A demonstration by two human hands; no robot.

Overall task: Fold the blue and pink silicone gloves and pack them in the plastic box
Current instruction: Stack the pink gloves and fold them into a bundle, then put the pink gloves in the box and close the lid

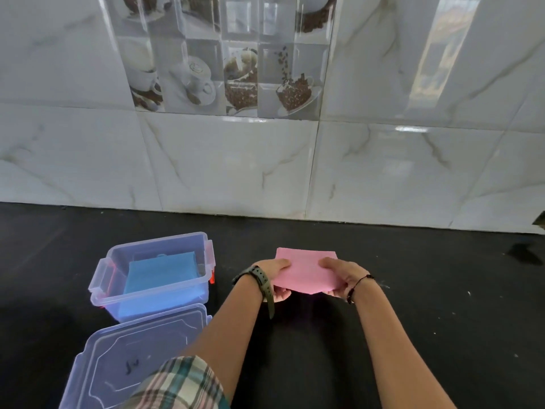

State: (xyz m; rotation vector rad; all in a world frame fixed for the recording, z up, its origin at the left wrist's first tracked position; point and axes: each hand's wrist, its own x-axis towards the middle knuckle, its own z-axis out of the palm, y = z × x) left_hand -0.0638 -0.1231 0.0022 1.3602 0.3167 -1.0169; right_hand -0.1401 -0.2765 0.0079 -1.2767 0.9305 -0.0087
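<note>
Plastic box (153,278) open on top, lid off, reachable from above; folded blue glove (160,273) covers most of its floor, room remains above it. Lid (129,355) lies flat just in front of the box, touching it, blocking the near-left desk (413,290). Plaid sleeve (180,385) overlaps the lid. Desk clear between box and hands, and wide open right. Tiled wall (265,160) closes the back.
</note>
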